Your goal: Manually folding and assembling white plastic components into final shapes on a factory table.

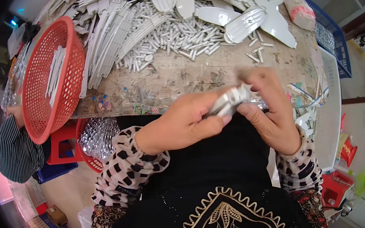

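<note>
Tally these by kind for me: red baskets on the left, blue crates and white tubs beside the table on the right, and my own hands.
Red baskets: 2
Blue crate: 1
White tub: 1
Your hands, left hand and right hand: 2
Total: 6
The silver-white bundle between them is blurred, so it's uncounted.

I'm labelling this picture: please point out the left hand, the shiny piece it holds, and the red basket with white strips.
Left hand (179,120): head view, back of the hand.
Shiny piece (229,100): head view, its visible middle.
Red basket (36,93): head view, perforated wall.
</note>
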`<state>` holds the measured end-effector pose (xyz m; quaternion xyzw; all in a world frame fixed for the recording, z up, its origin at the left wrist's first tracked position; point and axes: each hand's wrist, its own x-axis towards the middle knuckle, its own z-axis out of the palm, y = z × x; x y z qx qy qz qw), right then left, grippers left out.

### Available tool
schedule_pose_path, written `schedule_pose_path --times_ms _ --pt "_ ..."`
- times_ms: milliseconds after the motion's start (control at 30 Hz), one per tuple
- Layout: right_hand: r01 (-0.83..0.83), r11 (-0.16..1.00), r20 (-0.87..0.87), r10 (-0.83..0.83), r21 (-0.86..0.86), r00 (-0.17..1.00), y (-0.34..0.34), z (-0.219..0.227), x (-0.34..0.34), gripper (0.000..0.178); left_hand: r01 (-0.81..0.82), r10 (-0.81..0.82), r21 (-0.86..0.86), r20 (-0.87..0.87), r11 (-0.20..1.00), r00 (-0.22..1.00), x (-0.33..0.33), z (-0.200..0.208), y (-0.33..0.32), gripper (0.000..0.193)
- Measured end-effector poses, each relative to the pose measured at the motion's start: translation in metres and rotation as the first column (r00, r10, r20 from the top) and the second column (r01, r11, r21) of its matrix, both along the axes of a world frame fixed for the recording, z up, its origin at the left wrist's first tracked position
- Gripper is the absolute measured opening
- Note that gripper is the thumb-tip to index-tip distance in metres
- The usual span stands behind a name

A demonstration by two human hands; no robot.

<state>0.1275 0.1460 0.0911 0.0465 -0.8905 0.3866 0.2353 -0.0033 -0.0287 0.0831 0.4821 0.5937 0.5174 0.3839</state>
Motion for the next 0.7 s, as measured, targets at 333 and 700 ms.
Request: schedule_pose_path --times_ms 333,700 --pt "-0.049 0.996 0.195 0.063 -0.073 0.979 0.017 -0.013 0.028 0.015 0.187 -0.218 -0.198 -0.147 0.962 0.965 0.016 -0.034 -0.002 0.046" --pt "0.258 0.917 0.122 -0.306 0.304 0.944 0.081 -0.053 -0.017 0.024 -0.052 -0.094 -0.349 -0.389 0.936 0.916 0.003 -0.024 0.01 0.037"
